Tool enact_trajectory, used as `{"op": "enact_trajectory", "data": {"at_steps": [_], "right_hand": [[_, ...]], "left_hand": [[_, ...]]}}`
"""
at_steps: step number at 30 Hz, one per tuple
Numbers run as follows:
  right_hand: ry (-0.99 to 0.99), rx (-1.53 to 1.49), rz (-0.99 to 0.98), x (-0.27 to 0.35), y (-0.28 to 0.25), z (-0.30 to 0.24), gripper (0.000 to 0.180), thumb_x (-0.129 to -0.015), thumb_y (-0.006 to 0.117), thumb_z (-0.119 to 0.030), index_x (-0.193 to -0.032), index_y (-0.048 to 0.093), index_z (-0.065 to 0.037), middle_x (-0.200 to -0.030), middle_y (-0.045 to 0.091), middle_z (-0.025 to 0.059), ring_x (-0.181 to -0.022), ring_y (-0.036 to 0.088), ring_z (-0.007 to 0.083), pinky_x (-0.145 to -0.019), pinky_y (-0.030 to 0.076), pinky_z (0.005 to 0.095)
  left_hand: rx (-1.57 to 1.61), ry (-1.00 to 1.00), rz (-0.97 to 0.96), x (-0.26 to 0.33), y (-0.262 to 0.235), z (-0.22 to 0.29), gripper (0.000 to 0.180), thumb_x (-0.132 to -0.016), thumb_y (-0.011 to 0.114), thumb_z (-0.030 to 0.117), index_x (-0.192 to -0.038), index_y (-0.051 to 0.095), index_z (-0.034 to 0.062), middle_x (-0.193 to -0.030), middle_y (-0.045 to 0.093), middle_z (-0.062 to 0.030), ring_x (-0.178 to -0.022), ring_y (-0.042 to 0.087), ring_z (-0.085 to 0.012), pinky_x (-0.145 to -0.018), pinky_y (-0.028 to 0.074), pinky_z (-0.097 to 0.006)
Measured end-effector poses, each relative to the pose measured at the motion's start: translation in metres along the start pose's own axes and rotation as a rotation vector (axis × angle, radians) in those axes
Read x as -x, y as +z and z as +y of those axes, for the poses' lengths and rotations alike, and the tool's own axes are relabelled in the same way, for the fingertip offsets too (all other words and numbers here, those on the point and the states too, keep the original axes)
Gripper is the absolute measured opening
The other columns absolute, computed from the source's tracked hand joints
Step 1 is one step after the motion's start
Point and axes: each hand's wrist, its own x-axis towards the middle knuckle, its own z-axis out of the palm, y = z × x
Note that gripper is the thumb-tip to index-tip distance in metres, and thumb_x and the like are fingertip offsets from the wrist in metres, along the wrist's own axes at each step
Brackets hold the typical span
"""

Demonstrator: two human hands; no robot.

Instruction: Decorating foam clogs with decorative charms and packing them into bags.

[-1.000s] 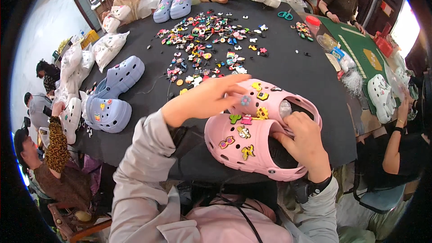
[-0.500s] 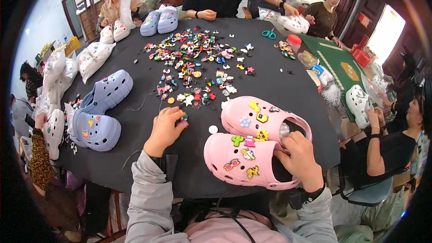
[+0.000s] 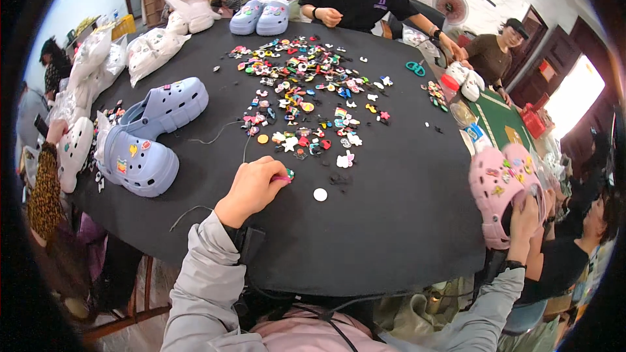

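My right hand (image 3: 523, 220) grips a pair of pink clogs (image 3: 490, 186) by their openings, out at the right edge of the table. Colourful charms dot the toes of both clogs. Near the middle of the table, my left hand (image 3: 254, 188) is closed in a pinch on a small green and pink shoe charm (image 3: 289, 175), partly hidden by the fingers. A white round disc (image 3: 320, 194) lies just right of that hand. Beyond it spreads a large heap of loose shoe charms (image 3: 306, 78).
Light blue clogs (image 3: 142, 160) stand at the left, another blue pair (image 3: 261, 16) at the far edge. Bagged white clogs (image 3: 153, 52) lie far left. Teal scissors (image 3: 415, 68) rest far right, near a green mat (image 3: 499, 117). Several people sit around the table.
My right hand has carried the pink clogs from in front of me to the table's right edge. The left hand keeps its pinch on the charm. The view has shifted.
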Motion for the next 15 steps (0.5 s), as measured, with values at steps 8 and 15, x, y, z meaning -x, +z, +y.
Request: {"op": "enact_trajectory", "data": {"at_steps": [8, 15], "right_hand": [[0.236, 0.175, -0.323, 0.0, 0.038, 0.061, 0.038, -0.091, 0.049, -0.021, -0.122, 0.054, 0.002, -0.11, 0.059, 0.026, -0.1, 0.055, 0.041, -0.087, 0.042, 0.0464], [0.214, 0.145, -0.674, 0.035, 0.137, 0.104, 0.039, -0.088, 0.052, -0.021, -0.118, 0.054, 0.005, -0.111, 0.06, 0.0283, -0.103, 0.057, 0.0426, -0.087, 0.045, 0.0451]], "left_hand": [[0.329, -0.165, 0.095, -0.005, 0.008, -0.012, 0.01, -0.087, 0.064, 0.007, -0.089, 0.06, -0.0018, -0.082, 0.066, -0.0074, -0.072, 0.062, -0.0114, -0.066, 0.049, -0.026], [1.022, -0.362, 0.264, -0.017, 0.013, -0.039, 0.016, -0.09, 0.063, 0.009, -0.103, 0.057, 0.0024, -0.088, 0.067, -0.0058, -0.073, 0.061, -0.0105, -0.065, 0.048, -0.023]]}}
